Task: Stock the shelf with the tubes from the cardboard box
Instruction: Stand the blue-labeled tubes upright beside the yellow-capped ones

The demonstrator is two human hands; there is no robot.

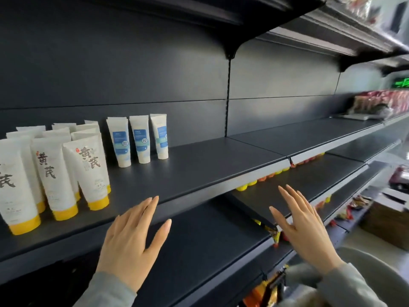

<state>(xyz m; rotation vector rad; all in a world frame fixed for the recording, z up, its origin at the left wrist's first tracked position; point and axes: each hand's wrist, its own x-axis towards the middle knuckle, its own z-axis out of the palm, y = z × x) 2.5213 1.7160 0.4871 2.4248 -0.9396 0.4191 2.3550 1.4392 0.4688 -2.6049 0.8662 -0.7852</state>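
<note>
Listing from the head view, the only camera. Landmark: shelf (199,165), a dark board running left to right across the frame. Entry one: yellow-capped tubes (88,171), white, standing cap-down in several rows at the shelf's left end, long axes upright and slightly fanned. Entry two: blue-labelled tubes (139,140), three, upright on their caps toward the back of the shelf, just right of the yellow-capped group, with dark board showing to the right of them. Entry three: left hand (132,238), before the shelf's front edge, fingers straight and close together, thumb spread, grasping nothing. Fingertips at or just over the edge, contact not certain. Entry four: right hand (307,227), farther right along the shelf and below its front edge, over the next board down, fingers straight and spread, likewise empty. Bearing of the stocked tubes from the fingers: up and to the left, well apart from both hands, left hand the nearer. Cardboard box: not identified with certainty. Brown box-like shape (385,224) low beyond the shelf's right end, too blurred to confirm, no tubes visible in it. Judgement: with no tube in hand, next move a fetch from the box, probably down and right, hence nearer the right hand. Likely destination the board right of the blue-labelled tubes.
</note>
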